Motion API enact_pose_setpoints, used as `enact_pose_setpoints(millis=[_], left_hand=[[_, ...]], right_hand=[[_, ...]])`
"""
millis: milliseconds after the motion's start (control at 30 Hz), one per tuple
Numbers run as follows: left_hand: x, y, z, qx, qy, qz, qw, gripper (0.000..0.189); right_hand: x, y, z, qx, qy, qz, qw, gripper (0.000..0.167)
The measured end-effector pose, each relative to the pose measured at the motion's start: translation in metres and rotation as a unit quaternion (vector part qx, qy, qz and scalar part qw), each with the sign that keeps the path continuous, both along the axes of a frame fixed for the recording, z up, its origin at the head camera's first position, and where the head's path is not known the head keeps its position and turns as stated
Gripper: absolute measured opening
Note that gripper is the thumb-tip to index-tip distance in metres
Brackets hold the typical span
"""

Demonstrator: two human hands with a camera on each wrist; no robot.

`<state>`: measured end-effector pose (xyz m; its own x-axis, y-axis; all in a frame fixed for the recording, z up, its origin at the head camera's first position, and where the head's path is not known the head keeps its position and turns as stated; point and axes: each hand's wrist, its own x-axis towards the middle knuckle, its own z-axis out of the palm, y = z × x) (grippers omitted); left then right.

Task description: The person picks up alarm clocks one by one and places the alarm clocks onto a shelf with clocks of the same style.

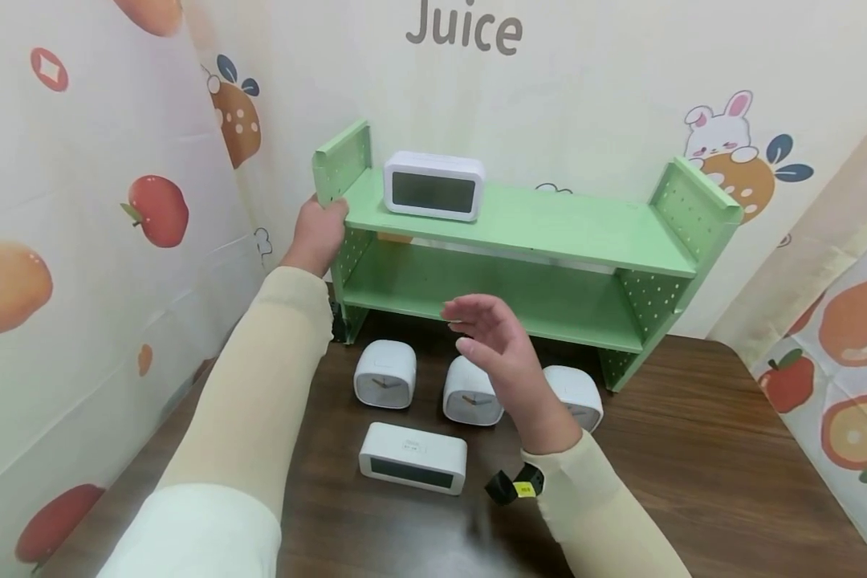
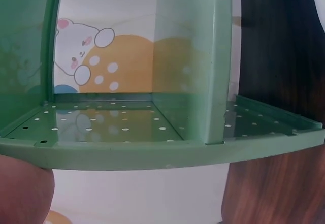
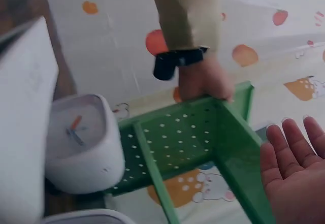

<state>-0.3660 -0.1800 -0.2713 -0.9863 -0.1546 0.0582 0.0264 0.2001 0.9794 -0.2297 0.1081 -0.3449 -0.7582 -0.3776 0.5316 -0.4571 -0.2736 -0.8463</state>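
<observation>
My left hand [image 1: 316,237] grips the left side panel of a green two-tier shelf [image 1: 549,225], at the level of its upper board. In the left wrist view, part of that hand [image 2: 23,191] shows against the outer face of the perforated panel [image 2: 111,125]. My right hand [image 1: 502,353] is in the air before the shelf, fingers extended and holding nothing. It partly covers the middle white clock [image 1: 468,393] in the head view. A white digital clock [image 1: 433,189] stands on the left part of the upper board.
On the dark wooden table [image 1: 730,466], a white analog clock [image 1: 385,373] stands at the left and another [image 1: 574,393] at the right, before the shelf. A second digital clock [image 1: 413,457] lies nearer me. Fruit-printed curtains [image 1: 116,305] hang behind and at both sides.
</observation>
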Motion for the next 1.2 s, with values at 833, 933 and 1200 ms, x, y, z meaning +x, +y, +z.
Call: enact_pose_setpoints(millis=[833, 933, 1200], left_hand=[[0.0, 0.0, 0.0, -0.013, -0.003, 0.003, 0.9999, 0.053], [0.0, 0.0, 0.0, -0.013, -0.003, -0.002, 0.9999, 0.053], [0.002, 0.001, 0.0, -0.017, -0.007, -0.001, 0.9998, 0.054]], right_hand=[[0.033, 0.008, -0.086, 0.174, -0.049, -0.001, 0.9835, 0.041], [0.036, 0.009, -0.094, 0.174, -0.058, 0.008, 0.983, 0.04], [0.045, 0.008, -0.112, 0.194, -0.109, 0.01, 0.9749, 0.038]])
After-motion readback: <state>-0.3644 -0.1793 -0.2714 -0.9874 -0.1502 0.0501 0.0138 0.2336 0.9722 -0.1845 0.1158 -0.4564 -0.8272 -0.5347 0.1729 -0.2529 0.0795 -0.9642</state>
